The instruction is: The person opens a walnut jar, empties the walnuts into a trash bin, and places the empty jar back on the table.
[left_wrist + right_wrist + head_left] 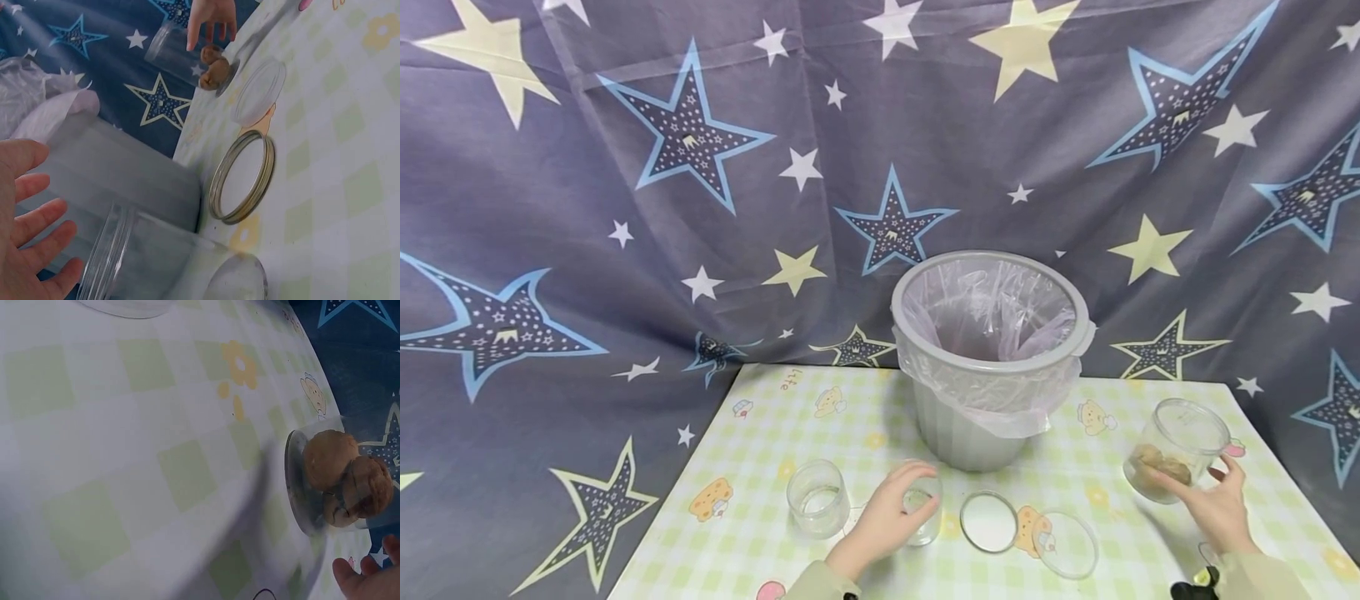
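In the head view my left hand is beside a clear jar, which it partly hides. The left wrist view shows its fingers spread and loosely bent near the rim of that jar. My right hand is at the right, next to a clear jar with several brown, walnut-like pieces at its bottom. In the right wrist view, fingertips show apart from this jar. Another clear jar stands left of my left hand.
A grey bin with a translucent liner stands at the back of the table. Between my hands lie a metal-rimmed round lid and a clear round lid. A star-patterned curtain hangs behind the checked tablecloth.
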`<state>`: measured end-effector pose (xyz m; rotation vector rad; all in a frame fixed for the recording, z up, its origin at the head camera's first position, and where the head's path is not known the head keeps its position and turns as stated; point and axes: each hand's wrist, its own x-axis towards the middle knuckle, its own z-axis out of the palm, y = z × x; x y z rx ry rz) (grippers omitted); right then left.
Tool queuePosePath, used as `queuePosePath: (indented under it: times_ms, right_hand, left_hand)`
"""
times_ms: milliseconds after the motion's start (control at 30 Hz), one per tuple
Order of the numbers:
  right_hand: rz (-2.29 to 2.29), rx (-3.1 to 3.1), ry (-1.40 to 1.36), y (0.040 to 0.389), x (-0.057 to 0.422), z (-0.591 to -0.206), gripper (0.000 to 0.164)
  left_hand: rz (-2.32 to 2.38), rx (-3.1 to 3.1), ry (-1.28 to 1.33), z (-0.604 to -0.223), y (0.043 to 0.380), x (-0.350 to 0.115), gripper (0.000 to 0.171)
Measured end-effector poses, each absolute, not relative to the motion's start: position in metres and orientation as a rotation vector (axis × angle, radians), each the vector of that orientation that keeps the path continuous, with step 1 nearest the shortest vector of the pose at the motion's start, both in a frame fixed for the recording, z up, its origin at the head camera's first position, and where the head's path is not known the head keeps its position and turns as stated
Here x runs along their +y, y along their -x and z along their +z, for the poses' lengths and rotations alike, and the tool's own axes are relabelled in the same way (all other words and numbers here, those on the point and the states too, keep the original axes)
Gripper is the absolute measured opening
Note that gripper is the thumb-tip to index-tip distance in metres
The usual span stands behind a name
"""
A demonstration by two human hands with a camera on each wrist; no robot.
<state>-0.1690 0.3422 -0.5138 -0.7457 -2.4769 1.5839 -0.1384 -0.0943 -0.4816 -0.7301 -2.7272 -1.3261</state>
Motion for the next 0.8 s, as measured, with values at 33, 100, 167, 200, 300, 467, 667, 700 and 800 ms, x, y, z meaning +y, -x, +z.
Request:
queuePosePath:
  times_ms: [33,100,167,200,300,467,667,700,800]
  right_hand:
    - [1.602,-2.47,0.748,0.17,0.341,-0.514,0.113]
    - [1.651,-2.437,0.755,0.173,0.338,-0.515,0.113]
    - [1.686,-2.401,0.77,0.175,0.335,-0.516,0.112]
    - [1.695,-2.386,0.773,0.176,0.334,-0.517,0.112]
    - [1.698,-2.335,0.794,0.178,0.33,-0.52,0.112]
    - [1.705,-2.305,0.841,0.185,0.326,-0.525,0.113]
    - [1.734,-2.208,0.88,0.192,0.32,-0.527,0.112]
    - [1.725,-2.196,0.878,0.192,0.319,-0.528,0.112]
    - [1.697,-2.175,0.884,0.195,0.315,-0.53,0.112]
  left_hand:
    - [-1.329,-2.732,0.724,-0.482,0.139,-0.093,0.038]
    - [-1.342,-2.747,0.716,-0.481,0.139,-0.09,0.039]
    - [-1.36,-2.76,0.719,-0.48,0.139,-0.088,0.041]
    - [-1.376,-2.762,0.726,-0.479,0.139,-0.086,0.042]
    - [-1.395,-2.766,0.753,-0.479,0.139,-0.082,0.042]
    - [-1.369,-2.776,0.791,-0.479,0.139,-0.076,0.045]
    - [-1.252,-2.797,0.823,-0.478,0.138,-0.069,0.049]
    - [-1.25,-2.799,0.827,-0.478,0.138,-0.069,0.05]
    - [-1.256,-2.808,0.839,-0.477,0.138,-0.067,0.052]
